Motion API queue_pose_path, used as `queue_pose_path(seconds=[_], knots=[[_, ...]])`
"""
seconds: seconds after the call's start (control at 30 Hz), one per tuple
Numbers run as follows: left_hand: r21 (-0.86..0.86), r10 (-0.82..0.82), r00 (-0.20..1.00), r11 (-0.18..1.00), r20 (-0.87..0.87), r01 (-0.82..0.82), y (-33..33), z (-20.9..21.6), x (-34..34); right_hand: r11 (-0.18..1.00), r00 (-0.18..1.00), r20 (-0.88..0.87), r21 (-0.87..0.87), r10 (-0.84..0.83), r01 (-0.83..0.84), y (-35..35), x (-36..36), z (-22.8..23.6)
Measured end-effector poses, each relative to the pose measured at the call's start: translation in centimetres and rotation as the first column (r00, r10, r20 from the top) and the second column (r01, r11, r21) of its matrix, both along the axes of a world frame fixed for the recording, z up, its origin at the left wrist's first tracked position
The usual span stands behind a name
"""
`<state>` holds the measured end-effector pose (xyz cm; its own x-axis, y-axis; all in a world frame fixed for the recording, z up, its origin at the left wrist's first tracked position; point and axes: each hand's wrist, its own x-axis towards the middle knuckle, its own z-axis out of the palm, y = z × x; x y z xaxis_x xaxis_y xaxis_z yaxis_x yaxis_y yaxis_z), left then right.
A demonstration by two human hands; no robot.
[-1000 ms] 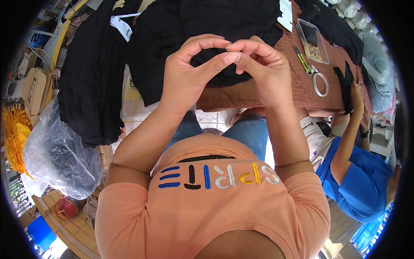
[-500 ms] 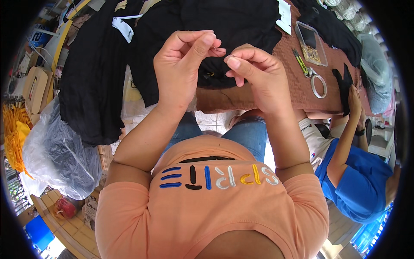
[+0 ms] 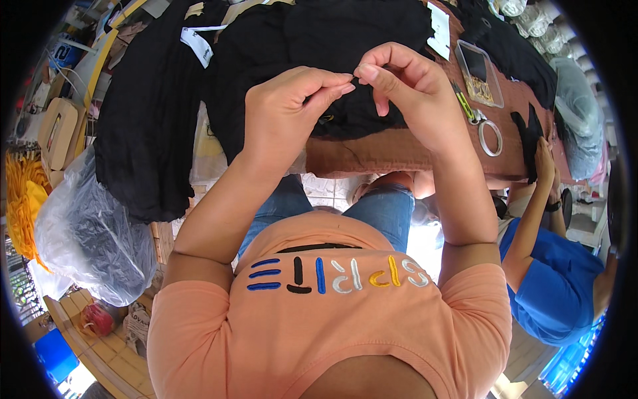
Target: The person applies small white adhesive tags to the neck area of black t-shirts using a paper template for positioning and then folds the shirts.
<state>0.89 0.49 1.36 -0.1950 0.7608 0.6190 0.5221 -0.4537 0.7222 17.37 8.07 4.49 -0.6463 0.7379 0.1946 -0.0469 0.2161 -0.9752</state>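
My left hand (image 3: pixel 279 113) and my right hand (image 3: pixel 419 86) are raised over the table edge, fingertips meeting. Thumb and forefinger of each are pinched together. Whatever they hold is too small to make out. Beneath them spreads black cloth (image 3: pixel 299 40), with a small yellowish-green item (image 3: pixel 325 120) on it by my left wrist. To the right of my right hand, yellow-green thread snips (image 3: pixel 462 103) lie beside a whitish ring (image 3: pixel 490 138). Behind the snips stands a clear plastic box (image 3: pixel 497 86) holding small gold-coloured pieces.
White tags (image 3: pixel 438 36) lie on the black cloth. A brown textured cloth (image 3: pixel 379 153) covers the table. At the right, a co-worker in a blue shirt (image 3: pixel 558 266) handles a dark cloth piece (image 3: pixel 531 146). A clear plastic bag (image 3: pixel 93 233) bulges at the left, beside yellow cloth (image 3: pixel 26 206).
My hands have drawn together until the fingertips meet. The left hand has turned and its fingers have closed into a pinch; the right has risen slightly and shifted right.
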Motion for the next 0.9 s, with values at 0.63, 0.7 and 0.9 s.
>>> queue_pose_path(seconds=[0.63,0.7,0.9], knots=[[-0.242,-0.042,0.359,0.665,0.933,0.707,0.6,-0.6,0.1,0.564,0.926,-0.154,0.755,-0.346,0.336,-0.3,0.3,-2.9],[-0.247,-0.042,0.346,0.621,0.937,0.744,0.7,-0.5,0.2,0.633,0.938,-0.114,0.71,-0.326,0.307,-0.2,0.7,-2.5],[-0.416,-0.03,0.537,0.596,0.843,0.687,1.2,0.4,1.1,0.982,0.978,-0.173,0.125,-0.119,0.142,1.3,2.9,-2.2]])
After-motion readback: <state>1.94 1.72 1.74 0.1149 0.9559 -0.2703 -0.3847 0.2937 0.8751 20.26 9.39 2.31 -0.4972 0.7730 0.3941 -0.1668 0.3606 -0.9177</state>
